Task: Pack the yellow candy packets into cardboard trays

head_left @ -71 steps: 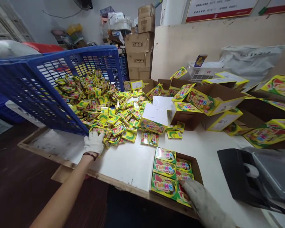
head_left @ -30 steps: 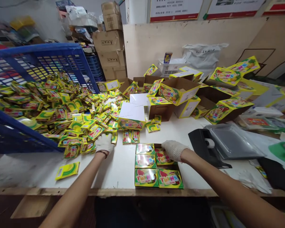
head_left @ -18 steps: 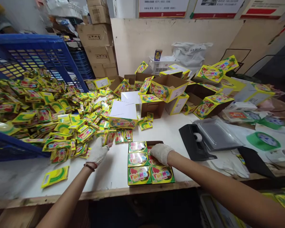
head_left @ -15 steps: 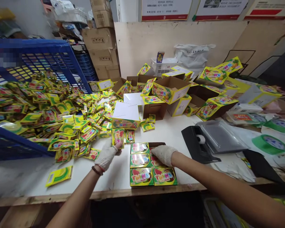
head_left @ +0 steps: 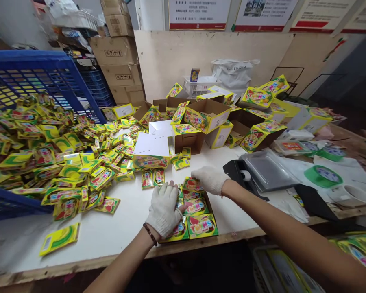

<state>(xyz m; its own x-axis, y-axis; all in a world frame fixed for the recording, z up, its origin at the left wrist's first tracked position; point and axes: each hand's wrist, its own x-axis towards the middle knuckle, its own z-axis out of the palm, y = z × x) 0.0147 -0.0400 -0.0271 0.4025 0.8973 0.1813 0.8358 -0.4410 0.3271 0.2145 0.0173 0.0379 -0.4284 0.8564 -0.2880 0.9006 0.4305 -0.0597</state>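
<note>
Small yellow-green printed boxes [head_left: 202,225] lie in rows in a shallow open carton [head_left: 211,211] near the table's front edge. My left hand [head_left: 164,211], in a white knit glove, rests flat over the carton's left rows with its fingers spread. At the far right corner my gloved right hand [head_left: 210,179] has its bent fingers at the edge of one small box [head_left: 192,184], which sits slightly tilted; its fingertips are partly hidden. Two more small boxes [head_left: 153,178] stand just beyond my left hand, in front of a white-topped carton [head_left: 151,150].
A heap of small boxes [head_left: 70,150] spills from a blue crate [head_left: 27,61] on the left. Open printed cartons [head_left: 207,116] are piled at the back. To the right are a black tape dispenser [head_left: 239,173], a clear plastic tray [head_left: 270,169] and green tape rolls [head_left: 323,176].
My left hand has let go of a small box and moved right onto the carton's rows. The far right slot now has a small box, with my right hand at its outer edge. The view shifted right.
</note>
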